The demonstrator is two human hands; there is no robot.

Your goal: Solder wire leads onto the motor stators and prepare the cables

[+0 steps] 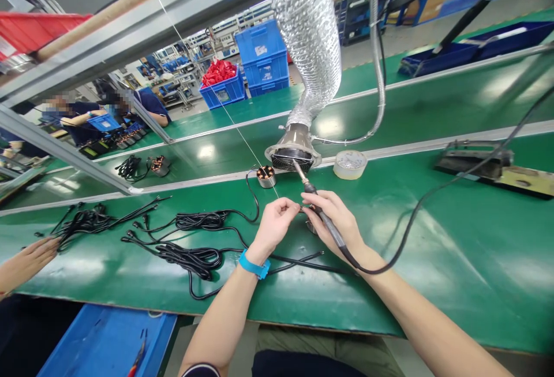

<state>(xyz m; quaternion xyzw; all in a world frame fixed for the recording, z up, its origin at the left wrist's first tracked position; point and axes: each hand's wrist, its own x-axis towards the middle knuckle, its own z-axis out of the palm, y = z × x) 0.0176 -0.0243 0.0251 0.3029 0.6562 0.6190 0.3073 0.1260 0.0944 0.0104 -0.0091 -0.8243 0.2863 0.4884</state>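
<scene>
Across the lower frame spreads the green table [489, 302]; cables [202, 220] lie left of centre, perhaps still to be finished. At centre, the left hand [273, 224] pinches something unclear, the right hand [347, 224] holds the iron [332, 230]. Just above, one motor [266, 177] seems already wired.

Beyond the green tabletop [433, 261], metal rails [142, 117] are slanting across the upper left, blue crates [264, 56] are standing stacked beside a bin of red pieces [220, 91], a silvery duct [311, 30] is hanging down, and light is glaring off the green surfaces.
</scene>
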